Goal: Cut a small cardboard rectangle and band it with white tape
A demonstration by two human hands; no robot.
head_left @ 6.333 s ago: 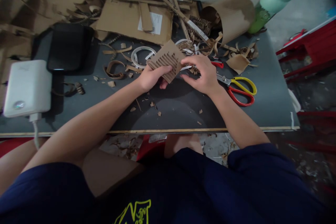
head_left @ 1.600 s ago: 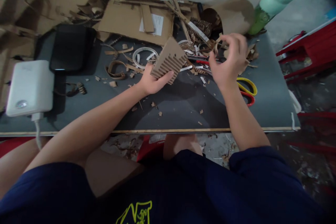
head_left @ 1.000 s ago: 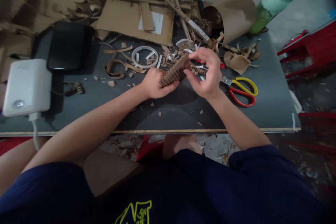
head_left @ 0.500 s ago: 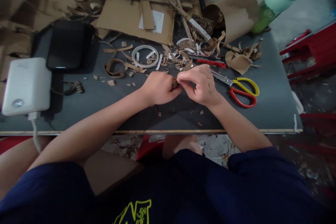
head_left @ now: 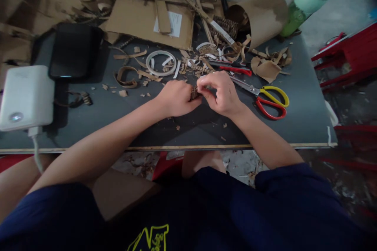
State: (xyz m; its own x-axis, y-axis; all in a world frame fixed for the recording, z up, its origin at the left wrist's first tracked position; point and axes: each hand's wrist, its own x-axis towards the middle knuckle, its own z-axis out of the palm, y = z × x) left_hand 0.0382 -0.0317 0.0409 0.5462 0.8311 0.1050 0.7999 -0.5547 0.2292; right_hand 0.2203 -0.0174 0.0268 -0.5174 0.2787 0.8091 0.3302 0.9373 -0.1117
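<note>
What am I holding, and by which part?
A corrugated cardboard piece, mostly hidden: your left hand wraps around its left part. Your right hand is at its right end; whether it grips there is unclear.

Toward the table's near edge [head_left: 191,148] the right hand [head_left: 221,93] has room, but scissors [head_left: 255,90] block its right.
</note>
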